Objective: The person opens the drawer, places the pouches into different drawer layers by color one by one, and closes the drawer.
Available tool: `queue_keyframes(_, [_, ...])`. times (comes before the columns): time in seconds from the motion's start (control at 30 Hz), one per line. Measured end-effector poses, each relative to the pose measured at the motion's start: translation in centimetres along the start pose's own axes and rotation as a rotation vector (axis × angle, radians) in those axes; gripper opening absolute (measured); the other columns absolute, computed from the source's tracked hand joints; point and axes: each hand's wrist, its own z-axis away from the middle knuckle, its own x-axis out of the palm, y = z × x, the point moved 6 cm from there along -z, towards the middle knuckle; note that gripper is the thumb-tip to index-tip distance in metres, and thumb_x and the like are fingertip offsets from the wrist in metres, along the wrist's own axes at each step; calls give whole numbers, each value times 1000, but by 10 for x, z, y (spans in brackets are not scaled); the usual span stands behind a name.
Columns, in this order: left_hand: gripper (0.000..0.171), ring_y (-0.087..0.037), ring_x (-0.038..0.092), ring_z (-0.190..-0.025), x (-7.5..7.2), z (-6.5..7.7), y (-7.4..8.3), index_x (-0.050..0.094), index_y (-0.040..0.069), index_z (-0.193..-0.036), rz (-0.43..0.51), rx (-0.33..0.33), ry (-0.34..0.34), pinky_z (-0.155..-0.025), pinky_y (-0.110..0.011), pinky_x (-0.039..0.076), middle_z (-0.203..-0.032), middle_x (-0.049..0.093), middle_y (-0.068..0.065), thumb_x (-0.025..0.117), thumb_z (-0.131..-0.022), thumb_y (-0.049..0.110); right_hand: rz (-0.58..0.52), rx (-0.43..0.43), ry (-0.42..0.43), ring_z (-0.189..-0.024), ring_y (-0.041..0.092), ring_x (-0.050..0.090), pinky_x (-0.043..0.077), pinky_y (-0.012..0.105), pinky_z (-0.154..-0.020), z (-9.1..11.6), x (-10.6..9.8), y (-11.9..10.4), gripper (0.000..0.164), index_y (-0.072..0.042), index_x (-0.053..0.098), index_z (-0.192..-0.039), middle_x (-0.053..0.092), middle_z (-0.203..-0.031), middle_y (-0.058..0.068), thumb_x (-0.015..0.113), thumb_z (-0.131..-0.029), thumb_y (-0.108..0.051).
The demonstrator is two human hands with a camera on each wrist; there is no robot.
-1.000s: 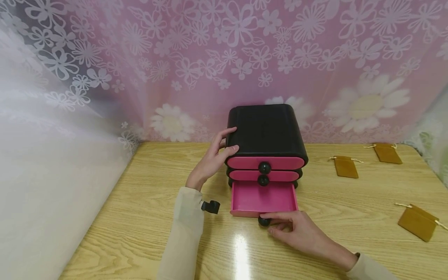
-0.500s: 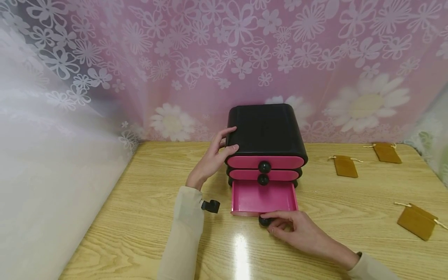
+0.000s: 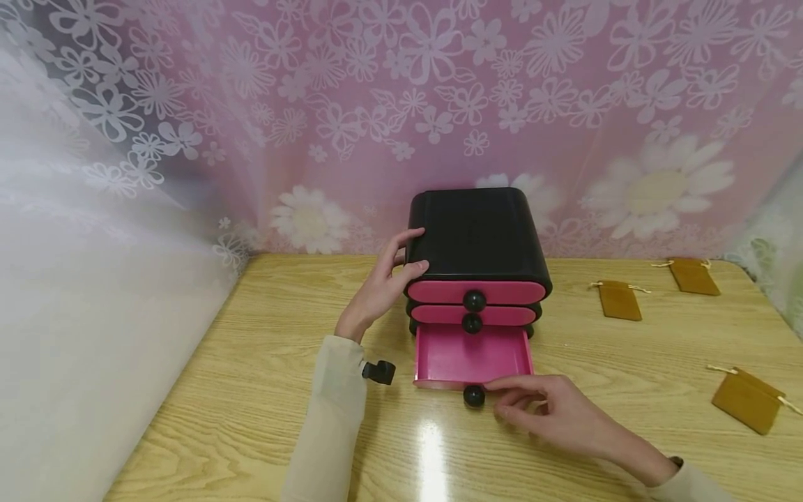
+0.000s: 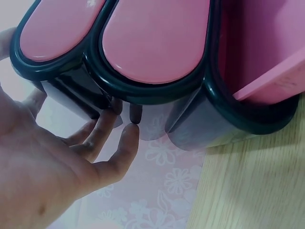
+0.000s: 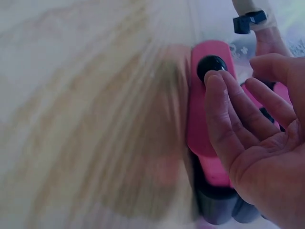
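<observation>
Black cabinet [image 3: 475,233] near centre, bottom pink drawer [image 3: 473,357] out toward six o'clock, left hand [image 3: 379,286] spread against cabinet's nine-o'clock side, right hand [image 3: 561,418] loosely bent, grasping nothing, at knob's [image 3: 474,397] four o'clock.

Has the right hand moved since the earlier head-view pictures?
Yes. Against the black cabinet in the head view, the right hand has shifted right, leaving the open drawer's knob fully visible.

From the pulled-out drawer [image 3: 473,357], a hand could pass at seven o'clock. The cabinet [image 3: 477,233] blocks twelve; the right hand [image 3: 558,415], four.
</observation>
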Motion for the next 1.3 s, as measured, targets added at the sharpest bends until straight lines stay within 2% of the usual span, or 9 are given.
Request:
queue_keyframes(0.23, [52,-29,48,-136,1,-3,2,40,45,-151,0,-6,12,-104,-54,49,-157,35,2,58,-102,36,34,-17,25,-87,6,68,55,24,-68,8,-13,-7,31,-20,71,-128,77,-102,-2,69,-98,-28])
queue_keyframes(0.47, [57,-24,52,-131,2,-6,1,37,50,-152,-27,-17,20,-104,-55,47,-158,33,3,60,-101,40,83,-79,116,-85,6,69,54,25,-57,17,-31,-9,30,-16,70,-127,78,-102,0,71,-97,-22])
queue_keyframes(0.7, [57,-24,50,-130,0,-8,-2,36,54,-150,-65,-44,30,-103,-56,45,-161,27,2,60,-99,45,168,29,212,-86,1,67,54,25,-60,29,-54,1,35,-16,69,-130,78,-103,-1,72,-97,-23])
queue_keyframes(0.8, [58,-24,49,-131,-1,-7,-3,36,54,-151,-64,-48,26,-103,-57,45,-162,26,2,60,-99,45,212,39,266,-87,-1,67,55,24,-62,35,-63,5,35,-16,69,-130,77,-102,-2,73,-96,-22])
queue_keyframes(0.93, [58,-25,49,-131,-1,-8,-3,36,54,-150,-70,-52,19,-105,-59,43,-162,25,2,61,-98,45,273,14,331,-88,-4,67,54,23,-64,44,-75,9,37,-15,70,-130,77,-104,-7,75,-93,-16])
queue_keyframes(1.17, [60,-30,48,-134,-2,-10,-1,35,52,-151,-84,-60,6,-109,-62,40,-162,23,-3,61,-97,45,363,-45,428,-92,-10,66,53,14,-69,55,-94,10,43,-22,69,-131,70,-115,-27,79,-90,-13])
queue_keyframes(1.3, [60,-28,48,-133,-2,-10,-1,35,54,-150,-79,-70,14,-108,-62,41,-162,24,-1,61,-97,47,380,-29,456,-89,-9,67,53,13,-69,61,-103,13,45,-24,68,-132,66,-117,-33,79,-90,-15])
